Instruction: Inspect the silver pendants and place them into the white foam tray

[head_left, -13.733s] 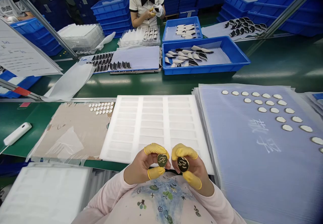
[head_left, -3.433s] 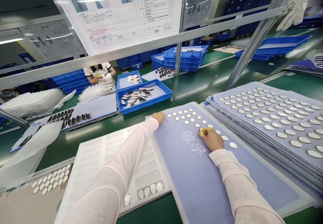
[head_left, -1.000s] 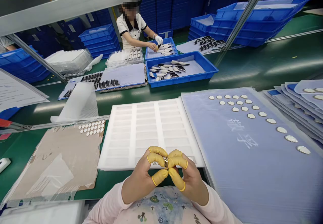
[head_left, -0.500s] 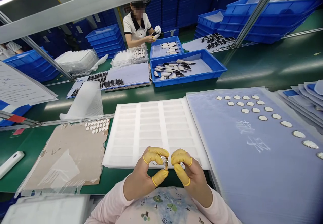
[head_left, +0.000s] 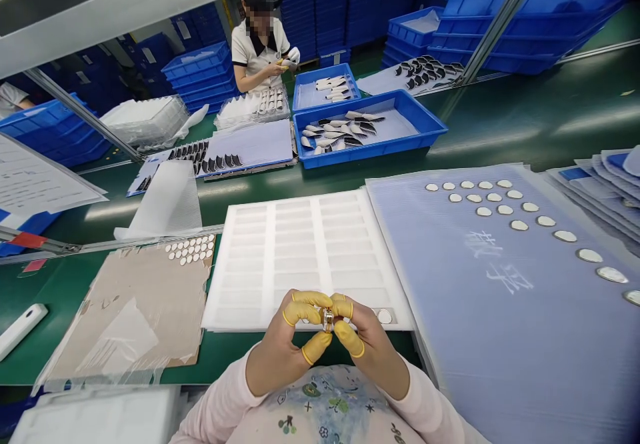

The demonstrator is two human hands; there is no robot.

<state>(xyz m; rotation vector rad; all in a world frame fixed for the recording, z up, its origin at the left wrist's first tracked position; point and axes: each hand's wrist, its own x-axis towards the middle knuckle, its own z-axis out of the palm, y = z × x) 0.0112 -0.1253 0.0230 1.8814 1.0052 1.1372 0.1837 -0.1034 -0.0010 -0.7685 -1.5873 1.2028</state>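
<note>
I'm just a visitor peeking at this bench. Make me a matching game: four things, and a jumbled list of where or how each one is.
1. gold-coloured item
2. foam tray
3. cardboard
4. bluish sheet

A. just right of the tray
B. white, with rows of slots
C. pinched in the left hand
D. just left of the tray

Pairs: 1-C, 2-B, 3-D, 4-A

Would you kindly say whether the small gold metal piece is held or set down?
Held: the left hand grips the piece between yellow-covered fingers and thumb.
</note>
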